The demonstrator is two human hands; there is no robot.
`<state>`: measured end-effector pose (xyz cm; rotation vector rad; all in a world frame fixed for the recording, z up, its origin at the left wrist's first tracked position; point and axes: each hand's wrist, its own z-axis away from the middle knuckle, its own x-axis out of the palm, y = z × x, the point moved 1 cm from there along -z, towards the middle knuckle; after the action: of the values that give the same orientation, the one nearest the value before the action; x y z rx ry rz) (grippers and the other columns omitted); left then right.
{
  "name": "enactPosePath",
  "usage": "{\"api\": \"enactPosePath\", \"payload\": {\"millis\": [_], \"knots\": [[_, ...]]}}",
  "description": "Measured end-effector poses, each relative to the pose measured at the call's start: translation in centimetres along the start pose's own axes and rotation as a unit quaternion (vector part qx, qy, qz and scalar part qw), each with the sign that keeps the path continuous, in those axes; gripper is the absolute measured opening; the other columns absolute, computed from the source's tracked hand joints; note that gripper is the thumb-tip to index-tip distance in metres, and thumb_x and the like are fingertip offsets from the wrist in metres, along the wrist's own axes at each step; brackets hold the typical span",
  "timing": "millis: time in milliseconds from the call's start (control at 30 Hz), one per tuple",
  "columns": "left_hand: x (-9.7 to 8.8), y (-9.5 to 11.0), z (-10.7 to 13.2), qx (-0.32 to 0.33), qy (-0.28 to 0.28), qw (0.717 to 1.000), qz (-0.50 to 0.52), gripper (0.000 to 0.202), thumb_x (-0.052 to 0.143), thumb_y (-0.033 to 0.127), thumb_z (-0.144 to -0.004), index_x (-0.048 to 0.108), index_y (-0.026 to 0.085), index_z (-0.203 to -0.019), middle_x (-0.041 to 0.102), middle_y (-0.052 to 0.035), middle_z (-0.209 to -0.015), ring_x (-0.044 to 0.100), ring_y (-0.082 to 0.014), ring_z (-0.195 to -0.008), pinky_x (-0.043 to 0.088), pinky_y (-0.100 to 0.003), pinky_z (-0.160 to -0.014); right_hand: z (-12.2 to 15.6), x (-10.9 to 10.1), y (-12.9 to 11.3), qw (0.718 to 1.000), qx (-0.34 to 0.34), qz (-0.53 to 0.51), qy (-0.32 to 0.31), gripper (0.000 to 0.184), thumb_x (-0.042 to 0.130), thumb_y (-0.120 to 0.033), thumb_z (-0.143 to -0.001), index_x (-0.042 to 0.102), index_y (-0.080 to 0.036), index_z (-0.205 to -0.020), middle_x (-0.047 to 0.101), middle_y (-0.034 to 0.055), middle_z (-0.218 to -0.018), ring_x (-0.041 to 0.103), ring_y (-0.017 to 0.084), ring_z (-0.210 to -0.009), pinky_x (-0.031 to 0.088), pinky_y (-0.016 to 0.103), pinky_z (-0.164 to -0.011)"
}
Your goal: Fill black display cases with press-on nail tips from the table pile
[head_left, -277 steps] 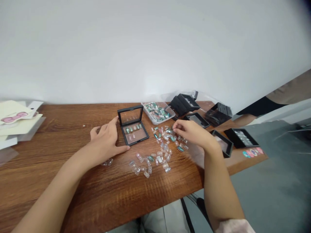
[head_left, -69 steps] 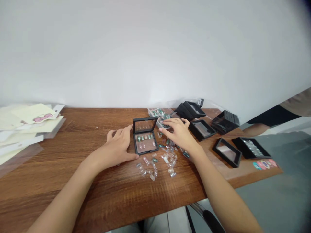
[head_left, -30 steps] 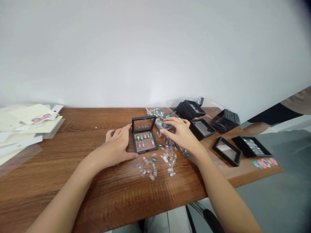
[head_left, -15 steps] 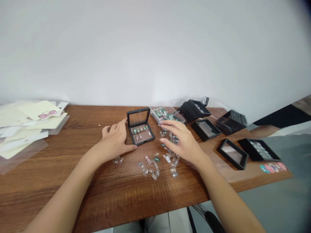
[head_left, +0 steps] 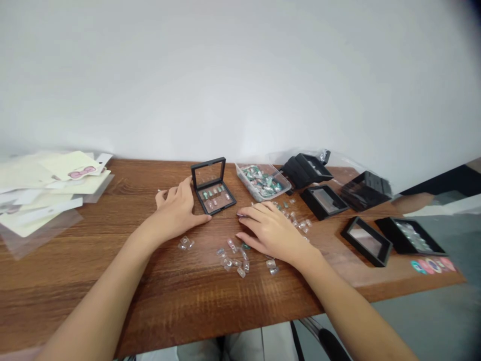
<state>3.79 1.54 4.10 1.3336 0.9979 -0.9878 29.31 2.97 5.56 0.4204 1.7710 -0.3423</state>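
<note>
A small black display box stands with its lid up on the wooden table, with several green and pink press-on nails inside. My left hand lies flat against the box's left side, thumb at its front corner, fingers apart. My right hand rests palm down, fingers stretched out, over a scatter of loose nails on clear stands. More loose nails lie to its right. A clear tub of green nails sits behind.
Several black display boxes stand open at the right, one near the table's right end beside coloured stickers. Cream cards in clear sleeves pile at the far left. Another person's arm shows at the right edge.
My right hand has drawn back from the tub and the box and come down flat on the loose nails nearer me. My left hand stays at the box. The view has shifted.
</note>
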Motion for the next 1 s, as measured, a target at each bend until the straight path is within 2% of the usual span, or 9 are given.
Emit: {"api": "enactPosePath", "payload": {"millis": [200,400,533,767,1000], "knots": [[0.2,-0.4,0.0,0.003,-0.007,1.0,0.001,0.095,0.062,0.059,-0.076,0.017,0.013,-0.146,0.045,-0.0256,-0.143,0.039,-0.0406,-0.136,0.019,-0.06,-0.109,0.2,0.0,0.4,0.998,0.017,-0.064,0.003,0.022,0.056,-0.035,-0.097,0.068,-0.017,-0.092,0.066,0.0094,-0.112,0.06,0.023,-0.102,0.046,0.041,-0.091],[0.1,-0.3,0.0,-0.004,-0.012,1.0,-0.006,0.096,0.062,0.058,-0.075,0.017,0.012,-0.147,0.047,-0.0259,-0.14,0.04,-0.0411,-0.135,0.02,-0.06,-0.109,0.3,0.4,0.8,0.996,0.068,-0.049,0.012,0.019,0.052,-0.026,-0.099,0.065,-0.016,-0.109,0.066,0.0099,-0.105,0.06,0.024,-0.099,0.048,0.039,-0.087],[0.0,-0.2,0.0,0.002,-0.011,1.0,0.0,0.095,0.061,0.057,-0.076,0.017,0.013,-0.147,0.045,-0.0242,-0.142,0.04,-0.0414,-0.134,0.02,-0.06,-0.109,0.1,0.7,0.8,0.997,0.067,-0.033,-0.007,0.024,0.052,-0.024,-0.099,0.064,-0.019,-0.118,0.064,0.0084,-0.102,0.059,0.022,-0.094,0.047,0.036,-0.082],[-0.1,-0.1,0.0,0.006,-0.019,1.0,-0.002,0.097,0.06,0.058,-0.076,0.015,0.011,-0.149,0.044,-0.0254,-0.143,0.038,-0.0411,-0.135,0.019,-0.06,-0.109,-0.1,1.0,1.1,0.997,0.071,0.002,-0.023,0.019,0.051,-0.024,-0.099,0.068,-0.018,-0.098,0.064,0.0068,-0.095,0.059,0.02,-0.088,0.045,0.033,-0.077],[-0.6,-0.5,0.2,0.02,-0.042,0.999,0.006,0.1,0.058,0.061,-0.078,0.011,0.012,-0.151,0.047,-0.0246,-0.141,0.039,-0.0397,-0.136,0.018,-0.06,-0.11,0.1,0.9,1.5,0.994,0.099,0.027,-0.028,0.014,0.053,-0.022,-0.097,0.065,-0.017,-0.092,0.064,0.0064,-0.091,0.06,0.02,-0.086,0.044,0.033,-0.076]]}}
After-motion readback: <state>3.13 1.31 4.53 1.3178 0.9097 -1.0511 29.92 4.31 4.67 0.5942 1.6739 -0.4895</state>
